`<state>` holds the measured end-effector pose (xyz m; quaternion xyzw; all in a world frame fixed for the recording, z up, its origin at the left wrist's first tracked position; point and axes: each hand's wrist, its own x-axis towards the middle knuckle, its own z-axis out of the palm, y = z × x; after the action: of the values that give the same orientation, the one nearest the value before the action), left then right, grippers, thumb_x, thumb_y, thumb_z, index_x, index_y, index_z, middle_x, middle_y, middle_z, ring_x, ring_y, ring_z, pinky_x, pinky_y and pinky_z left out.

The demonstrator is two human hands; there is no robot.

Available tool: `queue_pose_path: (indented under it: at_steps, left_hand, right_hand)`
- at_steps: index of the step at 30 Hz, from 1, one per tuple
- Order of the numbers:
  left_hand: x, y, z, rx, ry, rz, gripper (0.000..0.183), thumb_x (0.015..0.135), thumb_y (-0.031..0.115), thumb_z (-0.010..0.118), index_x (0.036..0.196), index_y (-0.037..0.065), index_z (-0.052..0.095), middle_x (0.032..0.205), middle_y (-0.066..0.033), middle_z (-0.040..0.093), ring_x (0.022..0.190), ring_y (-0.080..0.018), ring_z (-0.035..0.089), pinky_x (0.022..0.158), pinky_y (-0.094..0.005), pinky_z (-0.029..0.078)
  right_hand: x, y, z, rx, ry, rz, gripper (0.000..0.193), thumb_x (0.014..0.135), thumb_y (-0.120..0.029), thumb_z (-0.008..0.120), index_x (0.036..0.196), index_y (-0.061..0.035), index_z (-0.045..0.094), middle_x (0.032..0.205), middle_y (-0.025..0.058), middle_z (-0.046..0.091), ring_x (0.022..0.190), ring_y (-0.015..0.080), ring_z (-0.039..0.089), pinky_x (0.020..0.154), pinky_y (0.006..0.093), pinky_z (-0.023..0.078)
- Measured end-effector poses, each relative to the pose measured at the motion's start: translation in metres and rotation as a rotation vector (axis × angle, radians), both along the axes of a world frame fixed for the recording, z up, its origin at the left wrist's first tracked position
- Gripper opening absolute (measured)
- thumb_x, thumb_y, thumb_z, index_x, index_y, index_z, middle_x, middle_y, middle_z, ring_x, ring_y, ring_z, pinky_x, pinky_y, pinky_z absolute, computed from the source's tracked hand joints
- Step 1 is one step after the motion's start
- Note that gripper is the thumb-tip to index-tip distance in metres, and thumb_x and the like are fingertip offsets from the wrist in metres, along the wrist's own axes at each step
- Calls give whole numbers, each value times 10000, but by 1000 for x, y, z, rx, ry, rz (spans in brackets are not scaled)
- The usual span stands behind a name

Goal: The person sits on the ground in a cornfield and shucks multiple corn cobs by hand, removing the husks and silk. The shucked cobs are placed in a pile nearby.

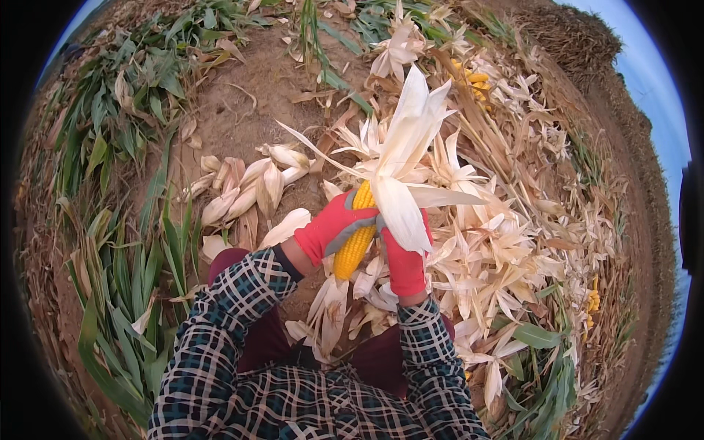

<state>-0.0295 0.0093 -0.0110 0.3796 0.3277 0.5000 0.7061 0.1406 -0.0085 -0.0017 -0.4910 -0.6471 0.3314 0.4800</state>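
Note:
A yellow ear of corn (355, 253) slants in front of me, its kernels bare along much of its length. My left hand (328, 226), in a red glove with a grey palm, is closed around the ear's middle. At its upper end, pale dry husk (402, 165) is peeled back and fans upward and to the right. My right hand (405, 258), gloved alike, is closed at the base of this husk, and a hanging husk leaf covers part of its fingers. Below the ear, more pale husk (331, 312) hangs down between my knees.
Several ears still in husk (249, 192) lie on the soil to the left. A broad heap of loose husks (488, 253) spreads on the right. Bare yellow ears (475, 79) show at the far right. Green corn leaves (121, 315) cover the left side.

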Motion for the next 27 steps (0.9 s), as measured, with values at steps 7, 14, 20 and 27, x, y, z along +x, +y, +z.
queue_pose_path:
  at_steps: [7,14,20,27]
  left_hand:
    - [-1,-2,17,-20,397,-120,531,778,222,782,1234,39,580,1055,-52,667,918,-120,623,807,-281,508]
    - [3,-4,9,57,421,-93,482,744,239,789,1146,32,622,1028,-80,685,926,-161,649,819,-316,517]
    - [14,-13,-10,325,989,30,439,781,358,751,1094,74,633,976,-151,696,925,-318,681,800,-385,532]
    - [18,-13,-22,324,1059,-120,521,761,461,736,1057,49,616,926,-190,688,872,-329,678,751,-406,525]
  right_hand:
    - [9,11,8,256,-123,-77,479,802,-98,757,1244,-8,595,1167,148,645,1047,269,631,893,371,507]
    - [11,12,4,496,-313,41,700,746,-15,787,1383,-37,498,1418,182,476,1335,323,459,1098,454,406]
    - [-6,18,19,436,-122,135,591,765,-43,778,1313,-10,558,1394,208,504,1279,357,515,1050,404,451]
    - [-1,20,-12,333,-102,191,120,877,-117,662,947,-25,634,944,90,680,823,220,661,722,319,531]
